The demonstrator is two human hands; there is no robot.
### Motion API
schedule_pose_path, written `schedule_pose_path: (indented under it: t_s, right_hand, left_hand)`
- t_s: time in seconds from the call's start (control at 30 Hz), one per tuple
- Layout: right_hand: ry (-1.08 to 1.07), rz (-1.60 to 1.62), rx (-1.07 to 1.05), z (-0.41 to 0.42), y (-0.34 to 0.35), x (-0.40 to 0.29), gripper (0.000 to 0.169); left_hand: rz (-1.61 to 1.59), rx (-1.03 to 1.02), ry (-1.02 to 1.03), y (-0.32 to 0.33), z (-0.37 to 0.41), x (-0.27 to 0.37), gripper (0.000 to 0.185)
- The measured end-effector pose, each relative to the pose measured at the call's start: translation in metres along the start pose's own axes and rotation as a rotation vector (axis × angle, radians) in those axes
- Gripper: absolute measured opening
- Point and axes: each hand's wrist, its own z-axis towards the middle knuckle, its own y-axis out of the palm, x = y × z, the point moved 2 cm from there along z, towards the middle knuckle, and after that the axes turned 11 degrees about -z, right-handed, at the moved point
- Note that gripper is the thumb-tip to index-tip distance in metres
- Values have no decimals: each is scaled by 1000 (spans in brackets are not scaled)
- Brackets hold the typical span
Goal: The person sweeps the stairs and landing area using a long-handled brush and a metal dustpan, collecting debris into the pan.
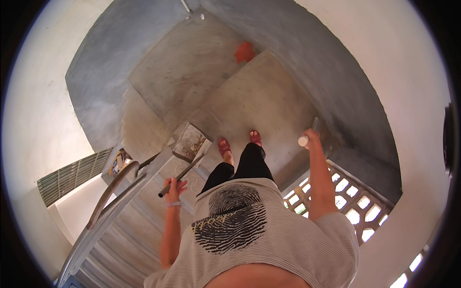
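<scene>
My left hand [174, 189] grips the dark tube handle [187, 169] of a long-handled dustpan. The dustpan's pan [189, 142] hangs or rests by the top of the stairs, left of my feet, with loose debris inside it. On the other side, my right hand [312, 138] is closed around a stick handle [303, 140], whose pale round end points up towards me. A greyish stretch of that stick shows beyond my fingers; its far end is too unclear to identify. Both arms are held apart, either side of my body.
Stairs [126, 237] descend at lower left beside a curved metal handrail [115, 194]. My red sandals [224, 147] stand on the concrete landing [259, 97]. A red object [245, 52] lies farther off. Openwork blocks [345, 196] line the right; a white pipe [185, 5] is at the far corner.
</scene>
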Motion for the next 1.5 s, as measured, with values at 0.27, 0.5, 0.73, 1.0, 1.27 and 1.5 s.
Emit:
schedule_pose_path:
  t_s: [0.27,0.5,0.73,1.0,1.27,1.5]
  right_hand:
    - [-709,-1189,-308,61,237,-69,5]
    - [-502,-619,-451,-22,230,-155,9]
    - [-181,-618,-512,-67,62,-175,47]
    - [214,-375,-363,-125,-40,-99,9]
    - [230,-413,-468,-86,11,-24,26]
    - [223,-333,-989,-160,186,-49,22]
  left_hand:
    - [-67,131,38,26,-17,-2,17]
    - [-168,296,69,27,-33,-7,18]
    - [-250,304,12,24,-12,-7,16]
    - [-297,268,-57,6,14,-8,21]
    - [-237,125,3,-2,-6,-11,22]
    - [-179,96,71,-9,-12,-13,21]
